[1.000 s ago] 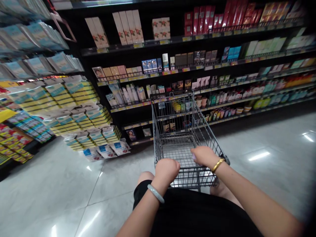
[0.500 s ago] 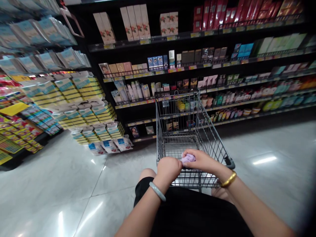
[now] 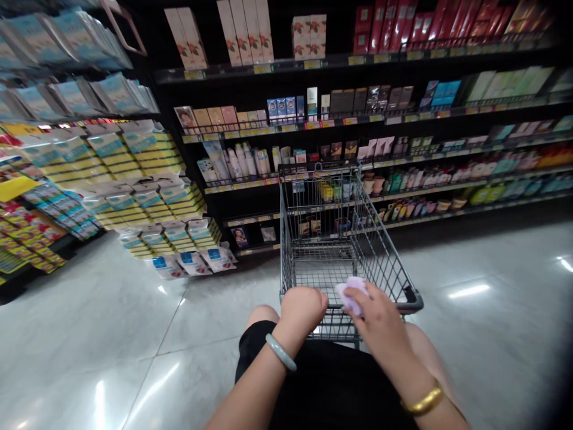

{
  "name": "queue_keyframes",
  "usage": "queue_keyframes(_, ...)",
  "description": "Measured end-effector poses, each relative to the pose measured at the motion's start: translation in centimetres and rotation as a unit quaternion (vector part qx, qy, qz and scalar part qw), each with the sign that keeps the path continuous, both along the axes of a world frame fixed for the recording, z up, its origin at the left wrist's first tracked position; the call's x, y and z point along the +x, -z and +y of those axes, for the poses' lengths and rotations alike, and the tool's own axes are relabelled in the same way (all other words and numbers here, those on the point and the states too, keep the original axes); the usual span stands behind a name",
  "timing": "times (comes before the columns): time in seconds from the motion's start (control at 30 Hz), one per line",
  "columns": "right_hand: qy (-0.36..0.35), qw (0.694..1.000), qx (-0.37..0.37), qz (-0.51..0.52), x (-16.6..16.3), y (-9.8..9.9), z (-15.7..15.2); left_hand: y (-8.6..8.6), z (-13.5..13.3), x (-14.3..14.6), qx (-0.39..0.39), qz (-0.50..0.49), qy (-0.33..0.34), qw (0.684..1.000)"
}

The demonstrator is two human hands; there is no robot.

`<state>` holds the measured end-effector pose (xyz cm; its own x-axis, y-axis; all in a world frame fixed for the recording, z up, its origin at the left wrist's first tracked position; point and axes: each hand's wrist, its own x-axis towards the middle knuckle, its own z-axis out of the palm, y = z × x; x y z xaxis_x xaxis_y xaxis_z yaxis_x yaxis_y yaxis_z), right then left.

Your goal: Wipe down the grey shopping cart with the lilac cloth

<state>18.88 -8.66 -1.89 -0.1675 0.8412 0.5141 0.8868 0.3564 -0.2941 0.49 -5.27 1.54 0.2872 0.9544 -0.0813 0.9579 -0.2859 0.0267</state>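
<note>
Floor [image 3: 210, 370]: pale grey, glossy, a thin seam running through it, ceiling lights mirrored in streaks. Standing on it: one wire shopping cart [image 3: 282, 245], its far end near the shelving.

Shelves, dark, with price strips along the edges. Upper shelf [image 3: 242, 68]: flowered white boxes [image 3: 248, 33]; red boxes [image 3: 389, 27] to the right. Next shelf down [image 3: 250, 132]: small blue boxes [image 3: 286, 108], dark boxes [image 3: 344, 101], pale green boxes [image 3: 510, 83]. Below, third shelf [image 3: 242, 186]: upright bottles [image 3: 242, 161] near the left end.
</note>
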Motion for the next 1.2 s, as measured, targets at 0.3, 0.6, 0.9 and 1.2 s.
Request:
queue_keyframes(0.3,-0.031,0.998,-0.027,0.054,0.2,0.1,0.1,0.5,-0.1,-0.3,0.027,-0.005,0.008,1.0)
queue_keyframes(0.6,-0.074,0.992,0.076,0.067,-2.5,1.4,-1.8,0.1,0.0,-0.3,0.0,0.001,0.008,1.0)
queue_keyframes(0.9,0.032,0.992,0.116,0.04,-0.4,1.8,-1.3,0.5,0.0,0.0,0.036,0.006,-0.001,0.999)
queue_keyframes(1.2,-0.024,0.995,0.089,0.037,0.3,1.7,-1.6,0.4,-0.3,-0.2,0.047,0.0,0.015,0.999)
